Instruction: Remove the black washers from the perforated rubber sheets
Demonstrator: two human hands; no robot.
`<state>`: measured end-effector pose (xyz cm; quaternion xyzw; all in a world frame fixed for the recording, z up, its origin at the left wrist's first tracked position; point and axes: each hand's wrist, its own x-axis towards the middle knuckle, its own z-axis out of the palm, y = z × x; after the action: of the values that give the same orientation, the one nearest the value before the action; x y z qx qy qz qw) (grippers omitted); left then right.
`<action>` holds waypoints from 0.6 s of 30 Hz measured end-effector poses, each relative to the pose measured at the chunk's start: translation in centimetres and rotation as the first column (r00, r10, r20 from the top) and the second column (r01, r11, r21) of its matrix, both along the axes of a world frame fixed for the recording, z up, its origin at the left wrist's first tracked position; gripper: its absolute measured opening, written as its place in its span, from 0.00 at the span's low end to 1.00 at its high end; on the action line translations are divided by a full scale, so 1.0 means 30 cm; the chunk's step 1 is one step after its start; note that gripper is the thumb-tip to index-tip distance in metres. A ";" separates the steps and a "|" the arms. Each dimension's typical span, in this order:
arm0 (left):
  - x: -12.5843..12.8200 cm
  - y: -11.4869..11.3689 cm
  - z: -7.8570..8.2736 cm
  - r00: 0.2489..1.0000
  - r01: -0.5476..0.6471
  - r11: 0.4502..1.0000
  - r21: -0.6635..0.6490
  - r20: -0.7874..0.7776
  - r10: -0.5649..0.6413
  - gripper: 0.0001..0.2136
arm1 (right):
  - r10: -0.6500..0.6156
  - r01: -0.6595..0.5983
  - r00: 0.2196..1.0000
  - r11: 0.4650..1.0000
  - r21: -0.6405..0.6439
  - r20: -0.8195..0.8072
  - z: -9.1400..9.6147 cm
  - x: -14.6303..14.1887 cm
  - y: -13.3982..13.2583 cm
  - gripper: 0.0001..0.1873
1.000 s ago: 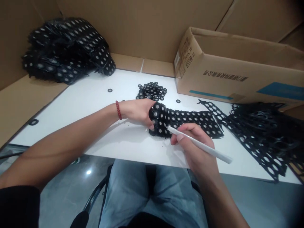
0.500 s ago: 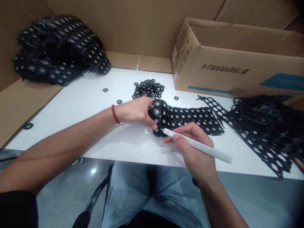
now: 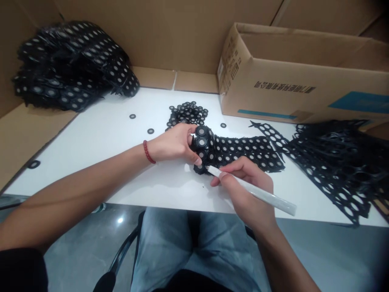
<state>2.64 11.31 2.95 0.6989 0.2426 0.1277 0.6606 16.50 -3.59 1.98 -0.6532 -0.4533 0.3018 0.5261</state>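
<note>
Two hands work at the left end of the black dotted strip [image 3: 246, 152], which lies on the white table [image 3: 170, 190]. Over the last second the tip of the white pen-like tool [image 3: 261, 192] has moved along the strip toward that end, while little has altered in the last half second. It now sits just beside the left thumb — so the work seems narrowed to the near corner disc, where a slip could catch the thumb. The left hand [image 3: 176, 142] is clamped on the bent end, thumb in front, fingers mostly hidden behind; the right hand [image 3: 251, 188] grips the tool, close to the left but apart from it. A band of tabletop between strip and near edge leaves the right hand some room to shift. Behind, the heap of small rings [image 3: 188, 114] crowds the left hand; on the right, black netting [image 3: 334, 162] comes up to the strip's other end — whether they touch, I cannot tell. The cardboard box [image 3: 282, 99] stands farther back.
</note>
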 end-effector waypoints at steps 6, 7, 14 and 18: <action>-0.009 0.018 -0.004 1.000 0.022 0.998 -0.051 -0.001 -0.022 0.16 | 0.055 -0.057 0.996 0.998 0.024 0.067 0.004 0.020 0.000 0.05; -0.010 0.021 -0.005 1.000 0.025 0.998 -0.060 -0.001 -0.025 0.15 | 0.060 -0.063 0.995 0.998 0.030 0.081 0.003 0.024 0.000 0.05; -0.003 0.017 -0.017 0.996 0.057 0.989 -0.136 0.071 -0.047 0.15 | 0.035 -0.037 0.997 0.999 0.026 0.064 0.026 0.022 0.000 0.04; 0.001 0.014 -0.032 0.996 0.003 0.988 -0.157 0.085 0.011 0.17 | -0.012 0.012 0.999 1.000 -0.003 0.050 0.043 0.006 0.002 0.06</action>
<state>2.66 11.72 1.99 0.6381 0.2249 0.1393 0.7230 16.67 -3.53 3.27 -0.6639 -0.4619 0.2832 0.5155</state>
